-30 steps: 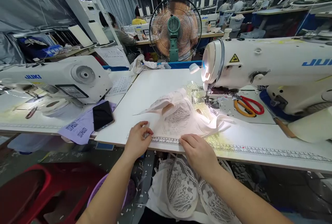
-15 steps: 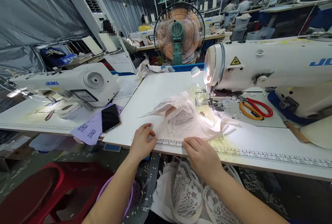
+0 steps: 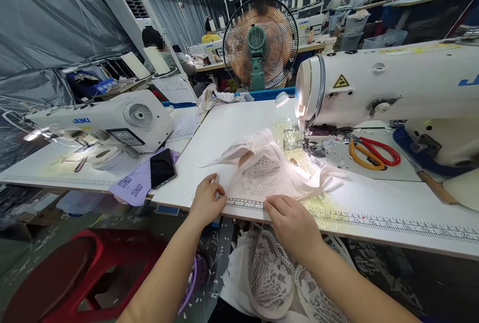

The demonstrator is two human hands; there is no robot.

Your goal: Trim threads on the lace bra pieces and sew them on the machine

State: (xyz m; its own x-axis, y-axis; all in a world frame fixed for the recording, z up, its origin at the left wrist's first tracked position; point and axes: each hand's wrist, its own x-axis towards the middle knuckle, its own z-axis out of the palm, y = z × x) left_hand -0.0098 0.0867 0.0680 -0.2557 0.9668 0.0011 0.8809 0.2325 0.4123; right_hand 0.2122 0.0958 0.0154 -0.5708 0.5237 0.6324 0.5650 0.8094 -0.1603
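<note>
A pale pink lace bra lies on the white table, its lower edge along the printed ruler. My left hand is at the garment's lower left, thumb and fingers curled together at the table edge; what lies between them is too small to tell. My right hand rests at the lower right edge of the bra, fingers pressed together on its fabric. Right behind the bra stands the white sewing machine, its needle area lit. More lace cups hang below the table edge, by my lap.
Scissors with red and orange handles lie right of the needle. On the left are a black phone, purple paper and a second machine. A fan stands behind; a red stool is lower left. People sit farther back.
The view has shifted slightly, so the machines and phone appear a little farther right. Both hands and the bra have stayed nearly where they were.
</note>
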